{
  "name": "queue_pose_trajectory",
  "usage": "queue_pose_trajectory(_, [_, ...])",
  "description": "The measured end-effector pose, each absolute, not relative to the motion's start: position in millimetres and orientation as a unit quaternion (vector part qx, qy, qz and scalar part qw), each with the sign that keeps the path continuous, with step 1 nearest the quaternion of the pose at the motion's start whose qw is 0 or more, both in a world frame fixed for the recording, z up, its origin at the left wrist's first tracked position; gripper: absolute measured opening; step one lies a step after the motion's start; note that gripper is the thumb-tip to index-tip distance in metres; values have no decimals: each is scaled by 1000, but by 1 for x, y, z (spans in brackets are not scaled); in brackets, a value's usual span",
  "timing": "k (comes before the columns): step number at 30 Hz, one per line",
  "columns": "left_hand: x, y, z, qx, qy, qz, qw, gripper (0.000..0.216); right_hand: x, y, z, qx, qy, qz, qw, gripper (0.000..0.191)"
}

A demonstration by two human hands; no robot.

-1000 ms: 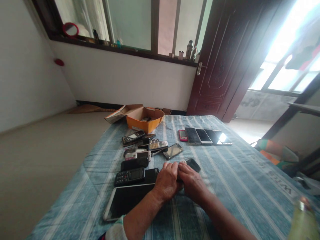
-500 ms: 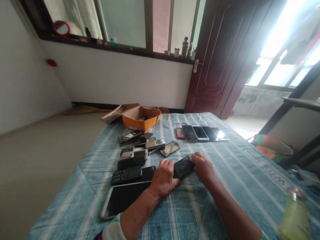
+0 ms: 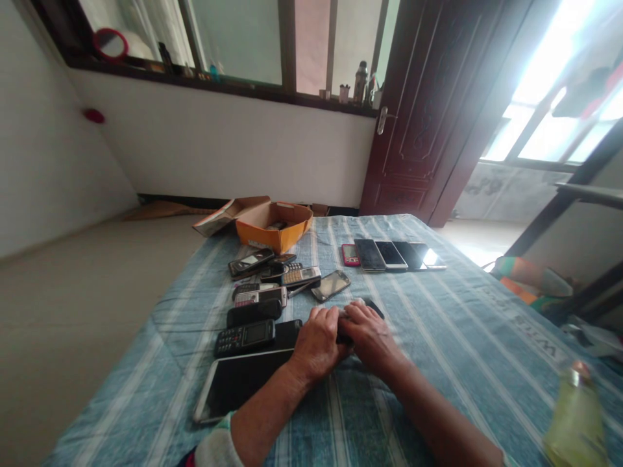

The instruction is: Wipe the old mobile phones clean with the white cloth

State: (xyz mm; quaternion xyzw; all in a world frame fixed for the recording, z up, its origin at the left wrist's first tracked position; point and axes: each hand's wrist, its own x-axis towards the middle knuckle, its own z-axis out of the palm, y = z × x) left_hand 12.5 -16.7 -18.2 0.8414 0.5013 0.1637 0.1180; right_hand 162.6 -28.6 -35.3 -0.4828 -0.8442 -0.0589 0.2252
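My left hand (image 3: 316, 342) is closed round the left end of a dark mobile phone (image 3: 375, 308), holding it just above the striped cloth. Across the phone's face lies my right hand (image 3: 374, 336), its fingers bent and pressed down close to the left fingers. A bit of something whitish (image 3: 359, 302) shows at the right fingertips; its kind is hard to make out. Most of the phone is hidden under the hands. Left of them lie a white-framed tablet (image 3: 243, 383), a black keypad phone (image 3: 246, 338) and a black phone (image 3: 288, 334), partly covered by the left hand.
Several old phones (image 3: 300, 276) lie in a loose pile beyond, near an open orange box (image 3: 273, 238). A grey smartphone (image 3: 331, 285) lies apart. Further right, a pink phone (image 3: 350, 255) adjoins a row of smartphones (image 3: 390, 255). A yellowish bottle (image 3: 574, 415) stands at the right.
My right hand has slid left along the phone, from its right end to beside my left hand, with the whitish thing. My left hand keeps its hold. The view has shifted slightly.
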Motion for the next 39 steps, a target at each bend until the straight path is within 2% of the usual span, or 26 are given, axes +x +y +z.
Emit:
queue_pose_trajectory(7, [14, -18, -15, 842, 508, 146, 107, 39, 193, -21, -29, -640, -749, -32, 170, 32])
queue_pose_trajectory(18, [12, -16, -10, 863, 481, 113, 105, 51, 191, -23, -31, -645, -741, -11, 185, 30])
queue_pose_trajectory(28, [15, -7, 1, 877, 468, 47, 96, 51, 192, -21, -36, -646, -742, -26, 178, 28])
queue_pose_trajectory(39, [14, -9, 2, 881, 460, 52, 94, 45, 194, -20, -38, -638, -744, -31, 195, 30])
